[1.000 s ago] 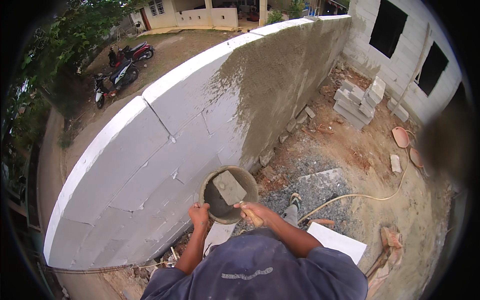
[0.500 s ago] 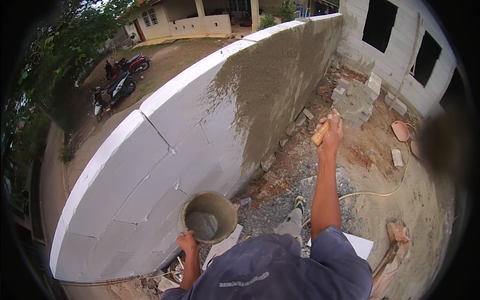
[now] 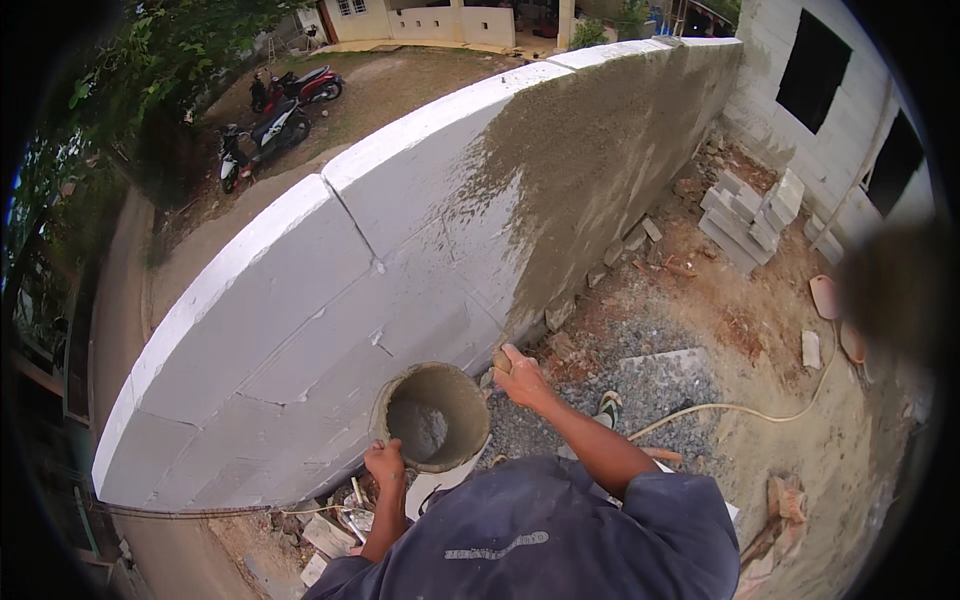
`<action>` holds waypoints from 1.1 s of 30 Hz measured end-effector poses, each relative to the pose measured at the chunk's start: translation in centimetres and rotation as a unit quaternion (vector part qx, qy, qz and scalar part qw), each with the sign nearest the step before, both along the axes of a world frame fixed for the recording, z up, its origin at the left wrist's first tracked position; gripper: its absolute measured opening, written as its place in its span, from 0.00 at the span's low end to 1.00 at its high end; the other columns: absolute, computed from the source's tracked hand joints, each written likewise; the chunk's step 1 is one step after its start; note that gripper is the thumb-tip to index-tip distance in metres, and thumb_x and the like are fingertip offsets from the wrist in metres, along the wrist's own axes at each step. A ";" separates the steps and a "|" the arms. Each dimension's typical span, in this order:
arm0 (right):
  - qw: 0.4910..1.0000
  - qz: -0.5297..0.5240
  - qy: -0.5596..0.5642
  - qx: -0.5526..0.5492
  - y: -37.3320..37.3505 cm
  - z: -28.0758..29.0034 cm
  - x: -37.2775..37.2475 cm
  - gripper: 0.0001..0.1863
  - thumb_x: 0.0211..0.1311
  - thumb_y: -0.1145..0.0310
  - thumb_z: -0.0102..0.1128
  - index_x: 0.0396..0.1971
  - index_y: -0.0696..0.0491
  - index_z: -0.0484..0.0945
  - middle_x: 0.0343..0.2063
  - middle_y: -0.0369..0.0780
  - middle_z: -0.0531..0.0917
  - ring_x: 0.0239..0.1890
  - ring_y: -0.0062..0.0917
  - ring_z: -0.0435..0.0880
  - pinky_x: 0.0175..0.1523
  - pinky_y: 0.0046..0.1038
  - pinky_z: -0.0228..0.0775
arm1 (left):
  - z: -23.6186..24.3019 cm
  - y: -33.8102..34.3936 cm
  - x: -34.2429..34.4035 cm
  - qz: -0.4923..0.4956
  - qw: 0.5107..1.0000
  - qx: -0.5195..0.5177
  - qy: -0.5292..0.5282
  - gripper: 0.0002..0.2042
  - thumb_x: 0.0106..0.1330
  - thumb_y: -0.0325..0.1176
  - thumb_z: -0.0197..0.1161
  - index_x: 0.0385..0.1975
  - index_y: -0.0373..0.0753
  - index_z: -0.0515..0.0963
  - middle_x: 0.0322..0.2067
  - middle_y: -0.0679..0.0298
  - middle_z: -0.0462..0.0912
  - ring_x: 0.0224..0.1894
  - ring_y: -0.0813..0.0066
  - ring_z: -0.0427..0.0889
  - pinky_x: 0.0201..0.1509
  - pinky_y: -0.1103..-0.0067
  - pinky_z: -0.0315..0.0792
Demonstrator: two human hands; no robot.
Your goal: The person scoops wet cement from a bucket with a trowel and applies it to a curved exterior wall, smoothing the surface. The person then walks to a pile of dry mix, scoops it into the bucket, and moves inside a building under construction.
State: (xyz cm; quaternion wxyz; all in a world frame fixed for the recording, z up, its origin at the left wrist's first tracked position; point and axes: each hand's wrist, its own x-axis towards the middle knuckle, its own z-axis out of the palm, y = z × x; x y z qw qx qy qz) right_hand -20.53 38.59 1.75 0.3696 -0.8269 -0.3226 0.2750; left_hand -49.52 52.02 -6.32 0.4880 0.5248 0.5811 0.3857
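My left hand (image 3: 384, 461) is closed on the near-left rim of a round, mortar-crusted bucket (image 3: 466, 405). Some wet grey mortar (image 3: 432, 430) lies in the bottom of it. Just right of the bucket, low beside the wall, my right hand (image 3: 524, 380) is wrapped round the wooden handle of a trowel (image 3: 502, 361). The trowel's blade cannot be made out here. Along the left runs a white block wall (image 3: 290, 300); its far part carries a coat of wet brown-grey plaster (image 3: 590, 150) with a ragged edge.
Loose blocks (image 3: 745, 215) are piled near the building (image 3: 770, 120) at the far right. A pale hose (image 3: 740, 406) crosses the gravel and dirt. Rubble lines the wall's foot. Beyond the wall, motorbikes (image 3: 265, 140) are parked.
My right hand has swung the trowel from far right, where its blade showed mortar on it, down and left beside the bucket. The left hand keeps its hold on the rim. The view has shifted.
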 end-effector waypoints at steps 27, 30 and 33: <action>0.944 0.158 -0.212 -0.198 -3.5 -3.2 -2.9 0.23 0.56 0.68 0.47 0.51 0.63 0.68 0.42 0.54 0.76 0.42 0.44 0.80 0.47 0.42 0.71 | 5.8 -0.9 10.7 -0.240 0.970 0.030 0.022 0.13 0.42 0.29 0.62 0.19 0.24 0.69 0.15 0.52 0.68 0.28 0.79 0.71 0.43 0.80 0.70; 0.926 0.216 -0.176 -0.255 -3.9 -5.2 -2.7 0.24 0.56 0.66 0.47 0.52 0.62 0.66 0.43 0.54 0.76 0.42 0.45 0.80 0.47 0.43 0.70 | 6.0 -0.4 11.1 -0.271 0.956 0.051 0.102 0.15 0.42 0.30 0.62 0.26 0.23 0.75 0.16 0.48 0.65 0.21 0.76 0.67 0.36 0.79 0.70; 0.933 0.209 -0.156 -0.250 -4.6 -2.3 -2.1 0.25 0.57 0.65 0.46 0.52 0.63 0.64 0.43 0.55 0.76 0.42 0.47 0.79 0.48 0.44 0.70 | 7.7 -1.0 11.6 -0.266 0.951 0.119 0.100 0.18 0.42 0.30 0.62 0.33 0.24 0.77 0.14 0.50 0.62 0.18 0.77 0.67 0.29 0.78 0.68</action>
